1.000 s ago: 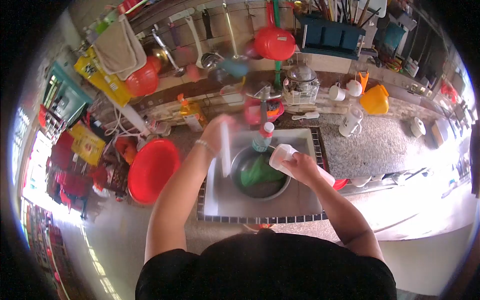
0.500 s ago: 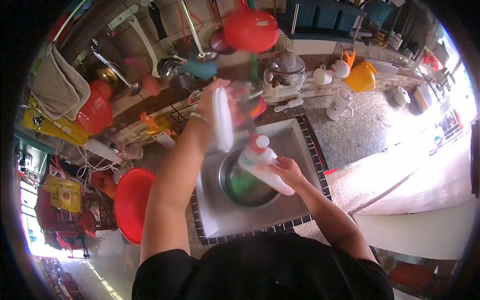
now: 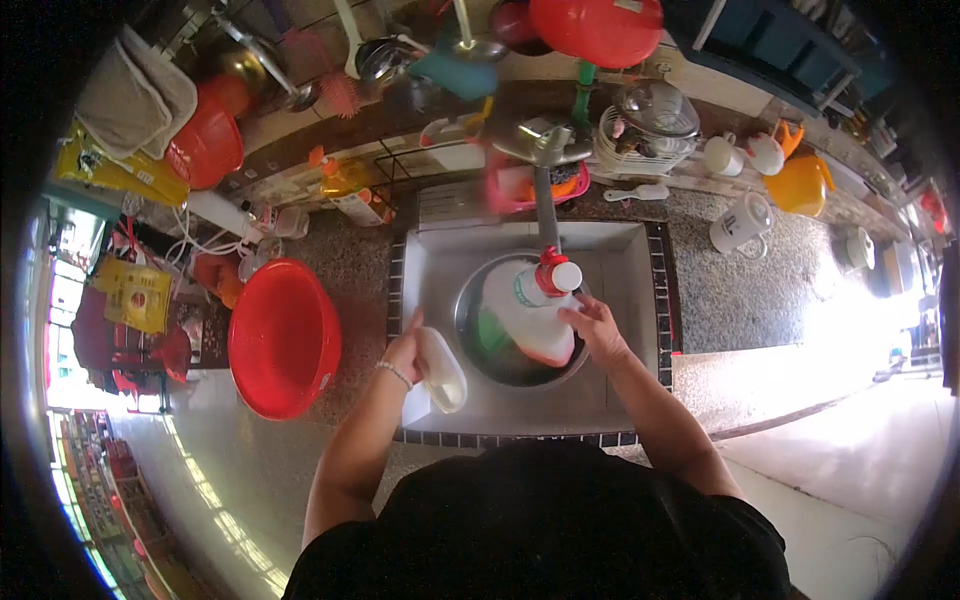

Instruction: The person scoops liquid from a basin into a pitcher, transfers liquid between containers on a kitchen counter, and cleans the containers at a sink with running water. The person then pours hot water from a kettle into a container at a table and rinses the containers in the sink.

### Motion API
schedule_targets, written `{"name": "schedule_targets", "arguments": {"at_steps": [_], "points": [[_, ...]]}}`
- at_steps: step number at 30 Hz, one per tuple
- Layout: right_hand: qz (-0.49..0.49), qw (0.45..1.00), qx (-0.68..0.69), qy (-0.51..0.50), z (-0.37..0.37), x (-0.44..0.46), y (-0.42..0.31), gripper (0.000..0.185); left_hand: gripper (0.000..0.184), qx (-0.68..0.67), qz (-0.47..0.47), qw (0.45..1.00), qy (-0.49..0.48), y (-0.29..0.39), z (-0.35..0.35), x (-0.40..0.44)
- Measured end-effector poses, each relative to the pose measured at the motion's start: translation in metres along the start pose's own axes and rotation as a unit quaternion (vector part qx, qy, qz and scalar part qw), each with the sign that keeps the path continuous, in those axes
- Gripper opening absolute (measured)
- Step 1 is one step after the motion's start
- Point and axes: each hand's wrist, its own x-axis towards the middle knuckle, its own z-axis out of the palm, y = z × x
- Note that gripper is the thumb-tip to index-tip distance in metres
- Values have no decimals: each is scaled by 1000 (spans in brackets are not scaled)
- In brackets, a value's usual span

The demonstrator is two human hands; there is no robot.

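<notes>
My left hand point(image 3: 404, 356) is closed on a white, oblong, shallow dish point(image 3: 443, 370), tilted at the left side of the sink point(image 3: 430, 412). My right hand point(image 3: 597, 332) grips the side of a large white bottle point(image 3: 520, 300) with a red neck and pale cap; part of the grip is hidden behind the bottle. The bottle leans over a round metal basin point(image 3: 540, 378) in the sink. Something green shows in the basin, but I cannot make out what it is. Above the bottle stands the metal faucet point(image 3: 546, 195).
Left of the sink is a red basin point(image 3: 284, 340). A pink basket point(image 3: 510, 188) sits behind the faucet, beside a white rack with a glass lid point(image 3: 655, 110). On the right counter are a white brush point(image 3: 636, 193) and a white jug point(image 3: 742, 222). Utensils hang along the wall.
My left hand has come down from near the faucet to the sink's left side, bringing the white dish. The bottle has turned and shifted, still in my right hand. The camera view has swung too.
</notes>
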Motion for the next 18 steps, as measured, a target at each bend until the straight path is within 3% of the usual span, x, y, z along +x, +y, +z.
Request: {"name": "schedule_targets", "arguments": {"at_steps": [2,3,7,10,11,14,15,18], "points": [[-6,999,31,38,-14,18,15,28,51,-37,-8,999,19,-18,-13,4],[12,995,83,48,-2,2,-16,29,46,-54,-9,998,28,-20,-6,-6],[15,998,19,-64,-3,-8,-22,25,48,-57,-25,998,0,-45,-28,20],[-45,998,-15,-46,11,23,20,28,39,-82,-24,996,-14,-43,-12,9],[-5,995,-103,-3,4,32,17,31,37,-96,-22,995,-17,-40,-1,0],[-20,996,84,-8,-21,26,3,28,39,-25,-22,999,-2,-32,18,-15],[-33,996,66,-57,-21,11,-14,26,40,-21,-34,999,27,-32,22,-15],[-45,993,91,-52,-6,9,-10,25,43,-58,-52,996,-41,-47,5,1]]}}
